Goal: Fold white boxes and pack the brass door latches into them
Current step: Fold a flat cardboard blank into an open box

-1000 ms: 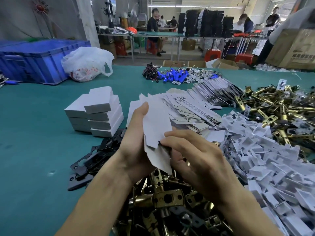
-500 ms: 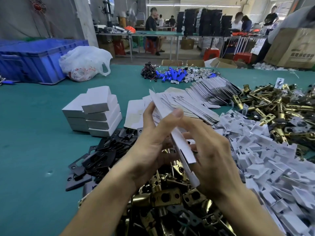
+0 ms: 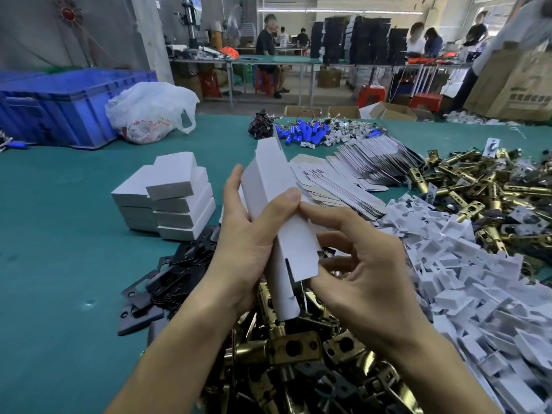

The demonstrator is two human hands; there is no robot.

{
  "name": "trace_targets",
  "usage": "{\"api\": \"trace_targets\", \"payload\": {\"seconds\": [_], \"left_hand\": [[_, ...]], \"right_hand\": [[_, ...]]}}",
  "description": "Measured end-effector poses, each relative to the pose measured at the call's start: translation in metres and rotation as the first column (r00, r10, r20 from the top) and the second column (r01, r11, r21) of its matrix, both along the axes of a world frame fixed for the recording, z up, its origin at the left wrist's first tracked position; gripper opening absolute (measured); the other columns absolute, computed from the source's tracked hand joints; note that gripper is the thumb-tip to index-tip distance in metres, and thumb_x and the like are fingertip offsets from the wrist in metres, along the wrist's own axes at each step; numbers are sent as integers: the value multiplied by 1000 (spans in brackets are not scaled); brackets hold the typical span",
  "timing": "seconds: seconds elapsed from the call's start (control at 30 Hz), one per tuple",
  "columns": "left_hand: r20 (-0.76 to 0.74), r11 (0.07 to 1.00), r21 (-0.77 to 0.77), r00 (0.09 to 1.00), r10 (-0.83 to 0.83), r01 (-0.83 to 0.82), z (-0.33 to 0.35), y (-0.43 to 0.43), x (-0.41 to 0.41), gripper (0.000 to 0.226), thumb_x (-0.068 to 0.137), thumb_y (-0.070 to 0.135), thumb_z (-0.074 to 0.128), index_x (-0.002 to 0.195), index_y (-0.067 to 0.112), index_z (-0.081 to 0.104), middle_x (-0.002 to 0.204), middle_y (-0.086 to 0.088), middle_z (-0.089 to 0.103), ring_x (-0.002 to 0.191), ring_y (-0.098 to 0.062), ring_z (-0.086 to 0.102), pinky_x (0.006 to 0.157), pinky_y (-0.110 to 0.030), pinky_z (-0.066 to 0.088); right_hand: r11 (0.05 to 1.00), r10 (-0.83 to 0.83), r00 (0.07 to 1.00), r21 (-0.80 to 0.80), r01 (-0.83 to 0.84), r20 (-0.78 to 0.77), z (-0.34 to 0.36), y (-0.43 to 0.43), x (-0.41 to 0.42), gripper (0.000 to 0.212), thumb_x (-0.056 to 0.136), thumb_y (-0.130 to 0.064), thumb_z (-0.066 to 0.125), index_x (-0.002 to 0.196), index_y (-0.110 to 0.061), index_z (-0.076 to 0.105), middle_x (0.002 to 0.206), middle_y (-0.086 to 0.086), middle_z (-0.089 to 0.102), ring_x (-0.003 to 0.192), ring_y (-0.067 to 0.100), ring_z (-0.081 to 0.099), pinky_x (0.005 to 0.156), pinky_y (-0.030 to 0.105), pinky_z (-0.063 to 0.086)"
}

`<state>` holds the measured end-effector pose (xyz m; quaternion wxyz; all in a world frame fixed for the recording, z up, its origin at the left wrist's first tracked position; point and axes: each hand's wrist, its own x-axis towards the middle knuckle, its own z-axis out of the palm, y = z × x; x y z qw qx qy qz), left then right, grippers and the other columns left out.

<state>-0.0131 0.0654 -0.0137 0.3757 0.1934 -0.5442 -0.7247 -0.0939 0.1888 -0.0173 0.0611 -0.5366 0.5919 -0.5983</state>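
A half-opened white box blank (image 3: 279,210) stands tilted in front of me, its flaps loose at both ends. My left hand (image 3: 248,246) grips its left side, thumb pressed on the front panel. My right hand (image 3: 364,264) holds the lower right flap from the side, fingers curled under it. Beneath both hands lies a heap of brass door latches (image 3: 292,351). More brass latches (image 3: 484,192) pile up at the right. Flat white box blanks (image 3: 343,186) fan out behind the hands. Finished white boxes (image 3: 170,198) are stacked at the left.
Black metal plates (image 3: 167,279) lie left of my wrists on the green table (image 3: 53,249). A heap of white plastic inserts (image 3: 478,279) fills the right. Far back sit a blue crate (image 3: 59,106), a white plastic bag (image 3: 149,112) and blue cylinders (image 3: 301,134). People work at distant tables.
The flat blank has been turned and pushed open into a tube shape. My left thumb now presses on its front and my right hand has dropped to the lower flap.
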Motion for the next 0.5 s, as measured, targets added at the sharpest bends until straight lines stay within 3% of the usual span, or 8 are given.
{"api": "trace_targets", "payload": {"seconds": [0.1,0.17,0.23,0.3,0.37,0.43,0.5], "left_hand": [[-40,996,-27,996,83,-84,0,-5,3,93,55,41,86,137,20,47,106,-4,72,90,-20,74,70,-37,59],[-29,990,-74,992,119,-121,1,-6,4,87,54,42,86,130,15,52,106,-7,71,88,-19,72,69,-34,58],[22,962,-215,984,174,-166,3,-6,7,85,54,46,85,128,20,52,111,-4,69,96,-18,71,75,-35,58],[66,868,-445,959,277,-220,5,-5,11,87,56,53,84,132,30,46,112,9,65,100,-11,68,77,-29,57],[85,706,-664,913,399,-246,8,-2,15,93,58,57,83,138,40,38,113,15,60,98,-9,64,71,-22,56],[97,574,-788,875,474,-223,8,3,17,98,59,57,81,142,47,30,116,8,60,94,-15,65,67,-34,58],[89,545,-814,882,463,-203,7,8,16,98,60,56,78,143,49,25,116,4,60,90,-20,67,65,-44,58]], "right_hand": [[980,152,986,118,-159,63,6,2,1,71,71,0,66,133,-30,51,117,-14,68,105,10,68,81,20,55],[968,191,979,151,-199,66,8,4,0,71,71,-7,71,133,-33,47,123,-17,65,111,10,66,91,26,54],[975,168,982,129,-179,90,12,6,-1,61,73,-14,73,126,-33,52,120,-15,67,110,10,66,93,31,54],[984,158,973,57,-170,168,13,7,-2,46,77,-18,72,117,-31,56,115,-12,69,107,10,68,91,33,56],[990,144,961,-31,-140,235,14,6,-2,47,77,-28,72,120,-33,54,122,-10,65,109,14,68,89,34,57],[987,142,953,-109,-116,269,13,4,-1,55,74,-30,73,124,-37,52,129,-10,62,109,17,68,88,34,58],[985,111,961,-156,-73,253,11,1,2,59,74,-28,76,126,-37,50,130,-11,62,106,17,70,88,35,58]]}}
